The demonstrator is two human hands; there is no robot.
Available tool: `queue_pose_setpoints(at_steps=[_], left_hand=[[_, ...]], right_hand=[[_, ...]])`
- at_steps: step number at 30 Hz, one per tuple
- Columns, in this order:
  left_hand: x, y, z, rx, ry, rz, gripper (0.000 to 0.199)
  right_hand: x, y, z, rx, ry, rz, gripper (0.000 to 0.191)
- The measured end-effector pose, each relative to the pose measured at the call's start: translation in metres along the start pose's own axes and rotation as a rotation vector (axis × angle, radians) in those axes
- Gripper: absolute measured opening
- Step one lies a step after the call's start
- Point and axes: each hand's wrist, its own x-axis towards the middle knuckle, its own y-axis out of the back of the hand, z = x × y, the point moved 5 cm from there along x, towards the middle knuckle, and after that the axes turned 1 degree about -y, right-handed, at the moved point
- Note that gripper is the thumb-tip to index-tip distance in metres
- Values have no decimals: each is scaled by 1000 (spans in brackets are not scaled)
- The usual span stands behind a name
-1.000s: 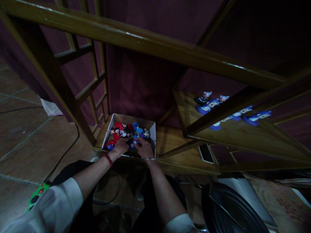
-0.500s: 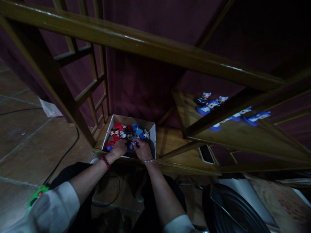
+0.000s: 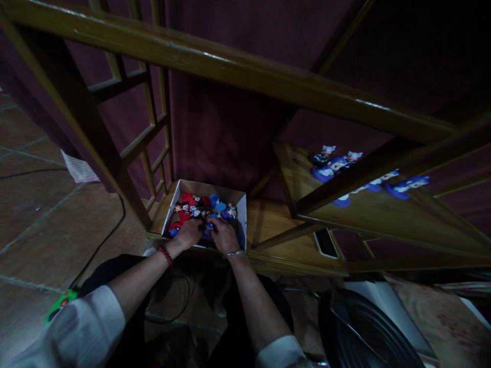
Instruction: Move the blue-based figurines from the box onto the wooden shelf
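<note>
While left hand and right hand curl inward at a small blue plastic-looking figurine, can't tell if pinched, near side of open white cardboard box, crowding could snag it.

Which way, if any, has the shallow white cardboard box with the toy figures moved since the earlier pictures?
No, the shallow white cardboard box sits in the same place beside the slanting brown wooden post.
</note>
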Motion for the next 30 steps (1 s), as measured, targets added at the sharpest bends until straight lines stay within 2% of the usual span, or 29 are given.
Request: queue_pose_setpoints(at_steps=[6, 13, 20, 30], left_hand=[[-3, 1, 5, 44, 19, -18, 28], [0, -3, 5, 49, -29, -23, 32], [-1, -2, 8, 165, -7, -34, 35], [0, -5, 7, 156, -17, -24, 33]], right_hand=[[2, 0, 0, -22, 11, -13, 33], [2, 2, -3, -83, 13, -54, 35], [3, 0, -2, -86, 16, -73, 37], [2, -1, -3, -123, 18, -100, 36]])
